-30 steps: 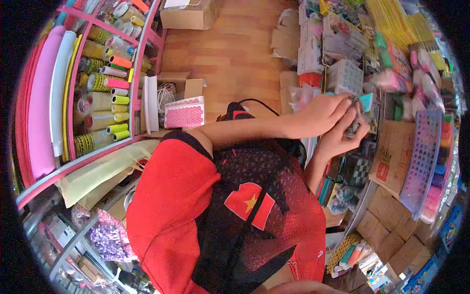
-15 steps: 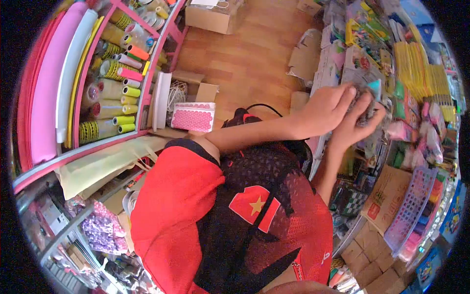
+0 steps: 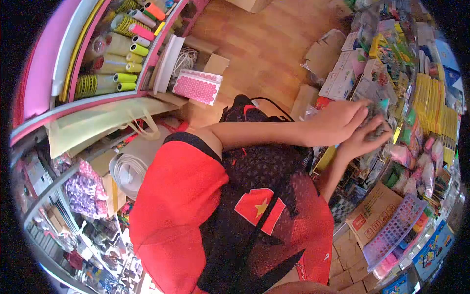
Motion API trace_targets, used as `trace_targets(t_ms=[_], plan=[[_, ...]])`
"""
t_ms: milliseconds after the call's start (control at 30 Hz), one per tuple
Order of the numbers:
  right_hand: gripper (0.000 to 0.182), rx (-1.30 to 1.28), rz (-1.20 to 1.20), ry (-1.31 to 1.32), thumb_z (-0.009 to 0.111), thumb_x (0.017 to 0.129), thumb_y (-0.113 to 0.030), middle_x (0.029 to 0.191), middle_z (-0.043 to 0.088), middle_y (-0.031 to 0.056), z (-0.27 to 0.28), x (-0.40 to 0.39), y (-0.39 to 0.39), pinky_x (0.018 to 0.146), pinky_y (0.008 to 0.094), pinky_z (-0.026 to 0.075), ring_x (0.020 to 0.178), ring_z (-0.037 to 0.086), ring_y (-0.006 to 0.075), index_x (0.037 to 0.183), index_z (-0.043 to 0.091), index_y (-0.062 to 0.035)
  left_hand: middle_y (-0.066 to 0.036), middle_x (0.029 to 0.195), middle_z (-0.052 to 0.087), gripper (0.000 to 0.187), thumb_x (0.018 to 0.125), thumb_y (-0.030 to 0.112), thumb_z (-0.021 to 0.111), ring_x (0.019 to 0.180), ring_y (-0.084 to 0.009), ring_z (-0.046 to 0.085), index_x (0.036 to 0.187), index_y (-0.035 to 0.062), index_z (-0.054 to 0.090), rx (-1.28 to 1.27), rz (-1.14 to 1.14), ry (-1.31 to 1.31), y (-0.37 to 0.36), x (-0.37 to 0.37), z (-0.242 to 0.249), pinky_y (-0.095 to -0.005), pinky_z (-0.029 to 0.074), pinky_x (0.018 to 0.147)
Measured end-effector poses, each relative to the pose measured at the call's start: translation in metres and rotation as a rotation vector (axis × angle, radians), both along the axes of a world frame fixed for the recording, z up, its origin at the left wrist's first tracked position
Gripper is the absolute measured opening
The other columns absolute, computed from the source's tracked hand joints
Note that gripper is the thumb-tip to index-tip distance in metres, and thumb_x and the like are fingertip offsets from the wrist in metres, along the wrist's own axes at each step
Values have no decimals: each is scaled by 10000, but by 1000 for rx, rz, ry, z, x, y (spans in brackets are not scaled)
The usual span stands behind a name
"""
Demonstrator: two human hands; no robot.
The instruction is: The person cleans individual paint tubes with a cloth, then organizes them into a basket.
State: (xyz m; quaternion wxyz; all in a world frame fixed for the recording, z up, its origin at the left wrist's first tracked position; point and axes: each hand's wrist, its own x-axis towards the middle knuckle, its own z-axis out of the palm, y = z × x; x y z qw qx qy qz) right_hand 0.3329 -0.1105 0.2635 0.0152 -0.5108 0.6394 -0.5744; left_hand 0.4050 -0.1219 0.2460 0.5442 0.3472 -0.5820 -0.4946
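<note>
A small grey bundle (image 3: 377, 115), seemingly in clear plastic and with a teal piece at its top, is held in the fingers of both hands, above the crowded goods at the right side of the view. Its exact kind is too blurred to tell. The left hand (image 3: 338, 122) has its fingers bent and closed on the near side of the bundle; its forearm goes across the body from a red sleeve (image 3: 178, 196). The right hand (image 3: 366, 139) is half closed, with curled fingers around the bundle from below. Beyond the hands there are many yellow packets (image 3: 431, 105) in a row. Nearer to the body are a brown carton (image 3: 374, 210) and, beside it, a purple plastic basket (image 3: 397, 230). On the other side, a white box with pink dots (image 3: 198, 87) is near a shelf with pink frame (image 3: 147, 68).
</note>
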Motion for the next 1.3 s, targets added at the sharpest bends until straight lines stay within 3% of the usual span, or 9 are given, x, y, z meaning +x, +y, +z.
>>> trace_targets(t_ms=[233,400,633,833,900,933,1100,1200,1300], plan=[[298,89,-102,-173,527,901,-240,946,548,121,6,-29,-1,782,322,421,864,496,182,999,482,37,-202,809,608,335,925,221,349,735,-369,600,1122,17,526,-42,56,3,15,-8,6,-429,469,653],[195,-152,34,43,539,892,-190,835,538,102,-7,8,23,762,334,406,813,492,197,882,482,-4,-216,736,588,329,921,241,356,687,-370,593,1090,40,555,19,-26,-69,6,5,5,-434,459,622],[267,-14,-79,-61,577,874,-231,819,558,115,13,-53,-10,734,322,432,762,494,174,858,501,24,-184,666,577,318,917,241,354,597,-369,576,1052,61,580,-151,38,-245,24,3,17,-459,447,559],[211,-254,80,37,523,899,-188,865,596,102,1,9,13,729,307,441,792,522,142,828,523,11,-225,646,560,283,870,212,398,620,-400,565,767,-6,545,-163,76,-245,2,15,20,-486,434,557],[219,-96,62,81,536,894,-197,839,595,99,4,-13,8,737,323,441,785,521,150,857,540,19,-220,640,560,264,857,201,406,606,-407,561,769,-5,547,-185,31,-320,7,20,24,-490,433,557],[252,-67,61,-57,569,869,-203,910,607,179,8,-22,0,783,329,429,819,542,198,829,522,41,-220,640,560,264,857,201,406,606,-407,561,769,-5,547,-186,31,-323,10,22,27,-490,433,557],[258,55,1,-68,596,853,-236,920,628,129,21,-32,-14,769,345,428,825,540,185,863,565,20,-214,660,577,296,894,221,386,611,-365,590,826,23,596,-170,1,-315,0,16,17,-455,445,554],[206,-86,95,256,613,820,-205,738,558,142,28,14,-1,678,361,394,739,514,277,838,578,-3,-209,673,582,313,900,218,385,614,-334,603,881,10,618,-88,73,-250,-7,22,13,-417,454,555],[189,-31,22,421,617,807,-191,743,545,175,36,7,-14,698,379,393,758,504,313,838,583,-8,-174,659,589,311,902,212,399,603,-259,605,875,-9,616,-91,32,-217,-10,38,16,-381,439,540]])
